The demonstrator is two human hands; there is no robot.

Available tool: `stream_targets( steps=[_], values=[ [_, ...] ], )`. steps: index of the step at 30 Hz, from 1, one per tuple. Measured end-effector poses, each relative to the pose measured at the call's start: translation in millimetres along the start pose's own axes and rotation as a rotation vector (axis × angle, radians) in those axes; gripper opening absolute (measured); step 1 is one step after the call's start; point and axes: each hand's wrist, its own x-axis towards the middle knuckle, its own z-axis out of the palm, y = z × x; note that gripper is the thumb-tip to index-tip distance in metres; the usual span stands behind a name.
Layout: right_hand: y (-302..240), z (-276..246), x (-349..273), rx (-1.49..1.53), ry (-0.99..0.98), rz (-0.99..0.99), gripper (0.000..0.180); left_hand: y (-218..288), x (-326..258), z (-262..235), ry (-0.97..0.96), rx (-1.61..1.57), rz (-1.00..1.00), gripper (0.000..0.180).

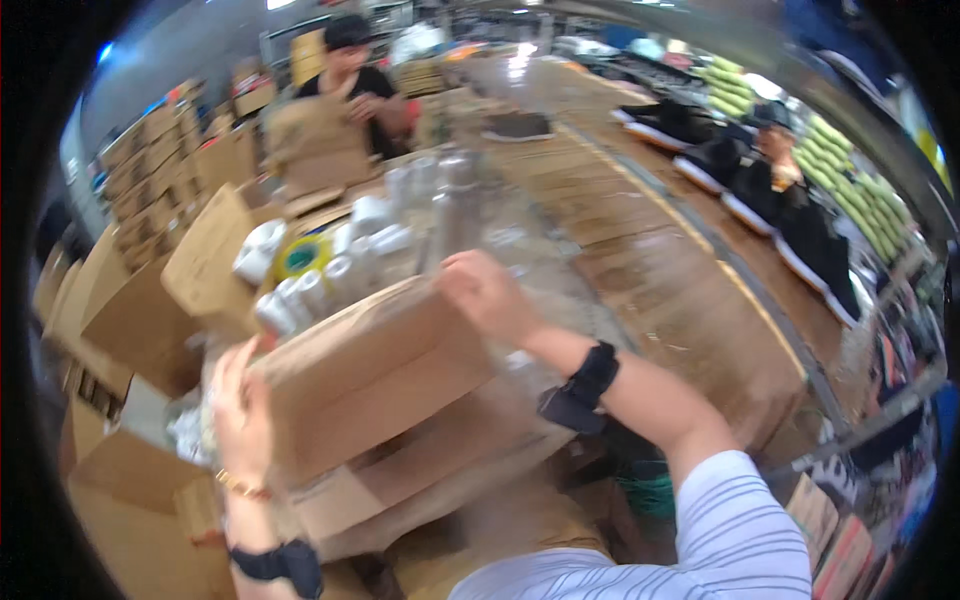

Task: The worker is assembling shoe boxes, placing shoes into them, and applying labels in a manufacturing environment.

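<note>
An open brown cardboard box [375,380] lies tilted in front of me, its open side facing my body. At its left end is my left hand [242,400], fingers stretched along the cardboard and apart. My right hand [487,295] is closed over the top right corner of the box, fingers bent round its edge. A lower flap [340,500] hangs toward me. Motion blur softens both hands.
Behind the box stand several white rolls [310,290] and a yellow tape roll [300,257]. Open cartons [140,330] crowd the left. A person [350,80] handles cardboard across the table. Black shoes [745,190] line a belt [640,220] at right, with another person [775,145] beyond.
</note>
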Motion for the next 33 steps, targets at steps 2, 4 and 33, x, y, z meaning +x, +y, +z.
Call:
stream_targets(
  steps=[2, 4, 33],
  values=[
    [-7, 3, -1, 0.014, -0.082, 0.012, 0.039, -15, -8, -5, -0.218, 0.171, -0.093, 0.037],
    [-11, -20, 1, -0.110, -0.120, 0.007, 0.043, -4, -27, 34, -0.317, 0.560, -0.095, 0.045],
    [-36, -254, 35, 0.239, 0.458, 0.190, 0.020, 3, -38, 57, 0.037, 0.213, -0.060, 0.046]
  ],
)
